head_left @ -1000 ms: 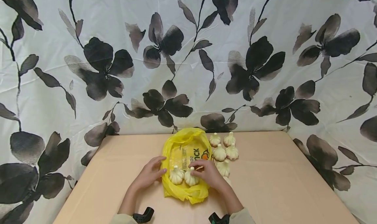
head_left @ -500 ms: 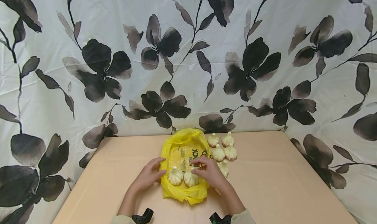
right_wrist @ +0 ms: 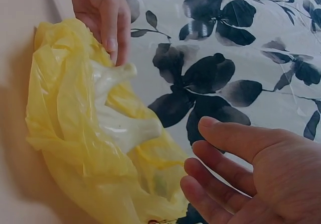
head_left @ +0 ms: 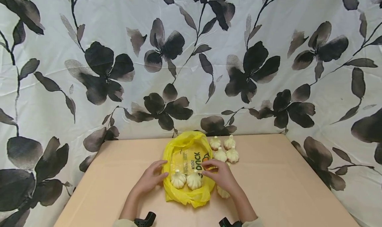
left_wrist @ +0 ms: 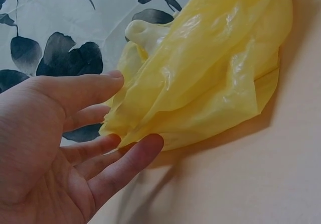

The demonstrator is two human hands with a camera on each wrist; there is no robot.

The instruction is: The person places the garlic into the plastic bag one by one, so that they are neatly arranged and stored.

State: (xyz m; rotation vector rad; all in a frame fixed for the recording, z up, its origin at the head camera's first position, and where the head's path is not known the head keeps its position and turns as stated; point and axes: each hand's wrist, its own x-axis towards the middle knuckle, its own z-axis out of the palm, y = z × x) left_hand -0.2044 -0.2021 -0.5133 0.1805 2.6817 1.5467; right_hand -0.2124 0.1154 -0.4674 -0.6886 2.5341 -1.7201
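A yellow plastic bag (head_left: 188, 200) lies with its mouth spread wide on the table. Two white garlic bulbs sit side by side in it, a left bulb (head_left: 178, 179) and a right bulb (head_left: 194, 180); their stems show in the right wrist view. My left hand (head_left: 151, 177) is at the bag's left rim, relaxed fingers and thumb touching or nearly touching the plastic. In the left wrist view its fingers (left_wrist: 125, 166) are spread beside the bag. Over the bag's right rim hovers my right hand (head_left: 222, 175), holding nothing, fingers loosely bent and apart from the bulbs.
Several more garlic bulbs (head_left: 220, 154) stand grouped right of the bag, and one bulb (head_left: 222, 192) is partly hidden by the right forearm. The tan table (head_left: 283, 180) ends at a floral cloth backdrop (head_left: 209, 64).
My right hand has let go of the right garlic bulb and drawn back to the right. The left hand stays at the bag's rim. The head view has shifted slightly.
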